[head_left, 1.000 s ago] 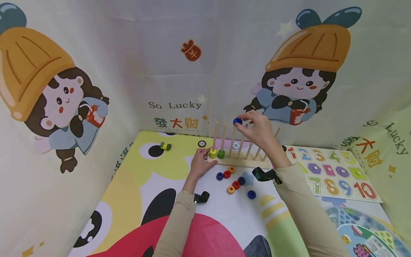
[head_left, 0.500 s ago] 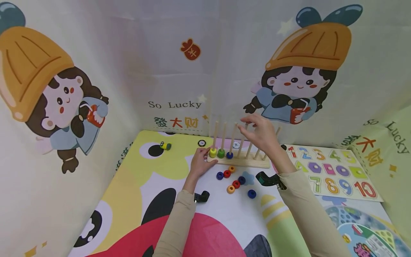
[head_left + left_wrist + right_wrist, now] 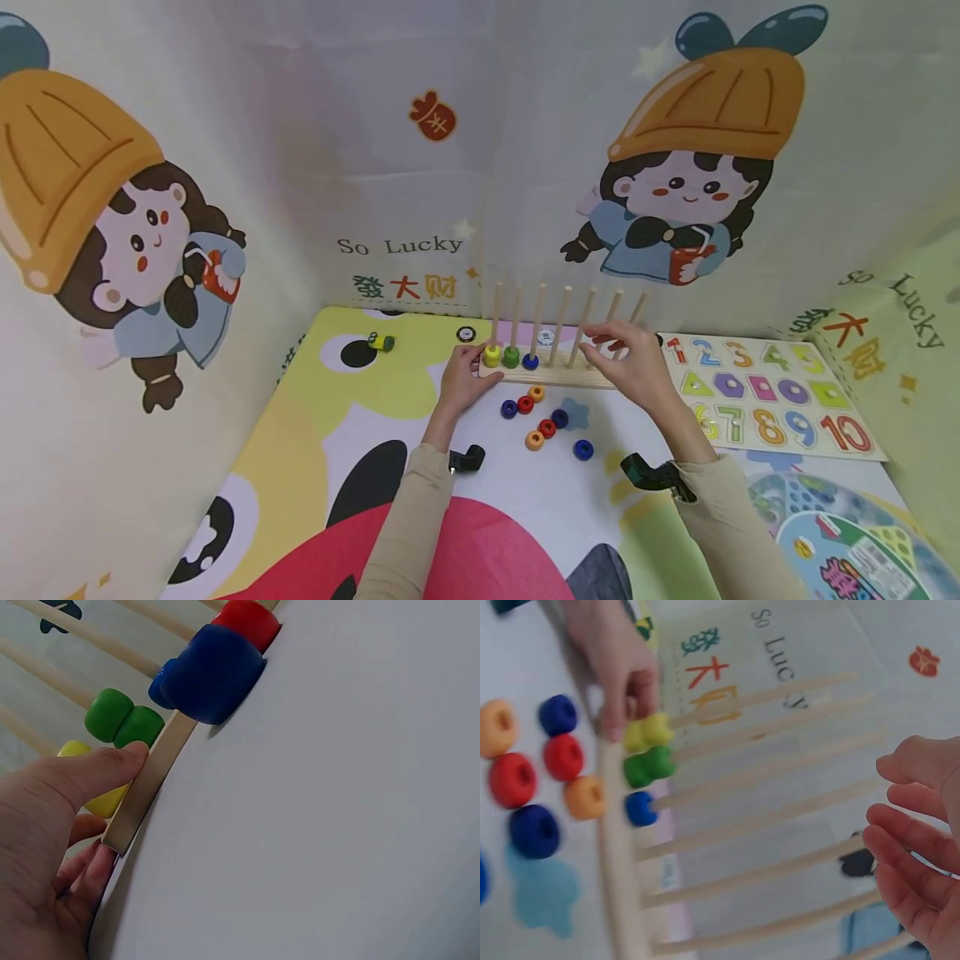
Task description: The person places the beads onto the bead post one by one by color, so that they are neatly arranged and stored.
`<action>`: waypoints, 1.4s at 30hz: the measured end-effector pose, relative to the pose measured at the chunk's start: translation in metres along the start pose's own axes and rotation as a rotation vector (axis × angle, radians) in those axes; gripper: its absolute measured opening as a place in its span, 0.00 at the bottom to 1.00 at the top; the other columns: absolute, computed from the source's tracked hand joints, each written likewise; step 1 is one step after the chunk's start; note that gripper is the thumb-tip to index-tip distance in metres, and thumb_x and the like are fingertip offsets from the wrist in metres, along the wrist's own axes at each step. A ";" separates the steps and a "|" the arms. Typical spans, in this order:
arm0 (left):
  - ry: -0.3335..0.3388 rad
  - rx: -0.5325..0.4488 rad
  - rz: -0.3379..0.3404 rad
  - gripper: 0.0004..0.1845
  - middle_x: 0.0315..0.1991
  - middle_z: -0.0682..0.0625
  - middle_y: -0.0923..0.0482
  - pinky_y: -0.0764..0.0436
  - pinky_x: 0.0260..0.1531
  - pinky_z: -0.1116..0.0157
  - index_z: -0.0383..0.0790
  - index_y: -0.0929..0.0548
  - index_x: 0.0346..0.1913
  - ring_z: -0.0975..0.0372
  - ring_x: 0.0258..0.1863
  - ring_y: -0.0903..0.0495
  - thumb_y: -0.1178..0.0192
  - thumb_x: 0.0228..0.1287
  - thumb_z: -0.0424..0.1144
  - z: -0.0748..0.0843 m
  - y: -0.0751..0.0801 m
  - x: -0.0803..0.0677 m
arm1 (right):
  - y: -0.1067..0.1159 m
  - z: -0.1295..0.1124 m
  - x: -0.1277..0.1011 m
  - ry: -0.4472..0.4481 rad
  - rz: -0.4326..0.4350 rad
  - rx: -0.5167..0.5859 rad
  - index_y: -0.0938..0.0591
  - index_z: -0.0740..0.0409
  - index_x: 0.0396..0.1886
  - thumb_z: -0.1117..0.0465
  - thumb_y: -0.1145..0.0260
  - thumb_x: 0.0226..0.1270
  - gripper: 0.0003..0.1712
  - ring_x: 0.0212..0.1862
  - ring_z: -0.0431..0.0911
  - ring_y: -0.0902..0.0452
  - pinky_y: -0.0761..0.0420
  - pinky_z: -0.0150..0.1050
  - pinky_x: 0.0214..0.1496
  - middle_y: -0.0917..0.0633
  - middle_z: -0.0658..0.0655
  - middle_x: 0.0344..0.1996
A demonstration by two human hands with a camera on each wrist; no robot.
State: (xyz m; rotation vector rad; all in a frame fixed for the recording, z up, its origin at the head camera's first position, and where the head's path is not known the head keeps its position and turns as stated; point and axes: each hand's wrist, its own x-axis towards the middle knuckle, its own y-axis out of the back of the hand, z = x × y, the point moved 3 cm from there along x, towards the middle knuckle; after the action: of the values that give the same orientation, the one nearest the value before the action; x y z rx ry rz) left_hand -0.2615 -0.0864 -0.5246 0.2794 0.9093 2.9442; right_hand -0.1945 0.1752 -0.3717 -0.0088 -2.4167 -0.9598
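A wooden peg rack (image 3: 555, 375) with several upright pegs stands near the back of the table. My left hand (image 3: 459, 383) grips its left end, thumb on the front side and fingers behind, as the left wrist view confirms. Yellow beads (image 3: 492, 357) fill the bottom of the leftmost peg, green beads (image 3: 511, 357) the second, and one blue bead (image 3: 530, 362) sits low on the third. My right hand (image 3: 637, 365) hovers by the right-hand pegs, fingers loosely bent and holding nothing. In front of the rack lie loose beads, among them a red bead (image 3: 547, 428) and a blue bead (image 3: 583, 450).
A number puzzle board (image 3: 780, 396) lies to the right of the rack. A small yellow-green toy (image 3: 381, 342) and a black round chip (image 3: 466, 334) are at the back left. Round packaging (image 3: 847, 550) lies at the front right. Printed cloth walls the back and sides.
The blue bead left my right hand and dropped down the third peg. That hand then moved right and lower. My left hand keeps its grip on the rack.
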 end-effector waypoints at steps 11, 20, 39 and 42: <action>0.018 -0.003 0.000 0.37 0.56 0.39 0.30 0.22 0.54 0.58 0.36 0.26 0.67 0.51 0.53 0.24 0.26 0.54 0.44 -0.004 -0.002 0.001 | -0.016 0.044 -0.059 -0.101 -0.050 0.076 0.15 0.65 0.43 0.68 0.27 0.59 0.12 0.36 0.47 0.17 0.15 0.40 0.36 0.12 0.59 0.36; 0.014 -0.019 -0.002 0.37 0.56 0.40 0.30 0.21 0.54 0.61 0.35 0.26 0.67 0.52 0.53 0.23 0.26 0.55 0.43 -0.004 -0.002 0.001 | -0.028 0.057 -0.094 -0.154 -0.088 0.166 0.16 0.67 0.46 0.69 0.27 0.59 0.15 0.36 0.40 0.17 0.17 0.35 0.35 0.12 0.61 0.36; 0.019 -0.033 -0.006 0.37 0.56 0.39 0.30 0.20 0.54 0.60 0.34 0.26 0.67 0.51 0.53 0.24 0.26 0.55 0.42 -0.002 -0.002 0.000 | -0.046 0.062 -0.132 -0.183 -0.261 0.216 0.16 0.66 0.47 0.66 0.22 0.52 0.21 0.36 0.44 0.17 0.16 0.35 0.37 0.13 0.57 0.38; 0.018 -0.032 -0.005 0.37 0.56 0.39 0.30 0.20 0.54 0.59 0.34 0.26 0.67 0.51 0.53 0.24 0.26 0.55 0.42 -0.003 -0.002 0.000 | -0.048 0.063 -0.134 -0.175 -0.257 0.214 0.16 0.66 0.47 0.67 0.22 0.52 0.21 0.36 0.44 0.17 0.16 0.35 0.37 0.13 0.57 0.38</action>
State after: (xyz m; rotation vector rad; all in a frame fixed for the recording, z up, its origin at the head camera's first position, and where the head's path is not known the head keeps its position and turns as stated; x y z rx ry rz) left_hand -0.2622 -0.0861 -0.5281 0.2498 0.8630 2.9586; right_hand -0.1196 0.2044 -0.5050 0.3148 -2.7199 -0.8319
